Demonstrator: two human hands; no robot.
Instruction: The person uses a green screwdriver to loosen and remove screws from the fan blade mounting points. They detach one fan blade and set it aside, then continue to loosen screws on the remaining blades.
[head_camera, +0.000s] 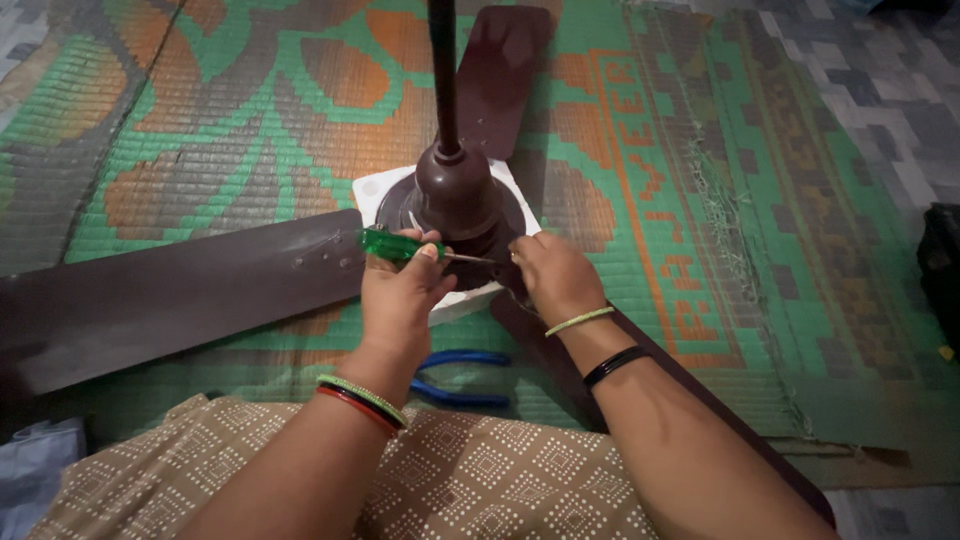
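While a woven mat (700, 150) in green, orange and grey covers most of the floor, a dark brown ceiling fan (455, 195) lies on it in front of the person, its round motor housing sitting on a white block (372, 188) and its rod (443, 70) pointing away toward the top of the view. One long blade (170, 295) stretches out to the left, glossy and dusty, with a few screws showing near its inner end; another blade (505, 70) runs away from the person, and a third passes under the right forearm toward the lower right. Both wrists carry bangles, and patterned beige cloth (480, 480) fills the bottom of the view. Blue-handled pliers (460, 375) lie on the mat between the forearms, untouched. At the near side of the housing, the left hand (400, 295) is closed around the clear green handle of a screwdriver (405, 245), whose thin metal shaft points right. The right hand (555, 275) rests against the housing's edge with its fingers curled in at the shaft's tip; whether they pinch something small there cannot be told.
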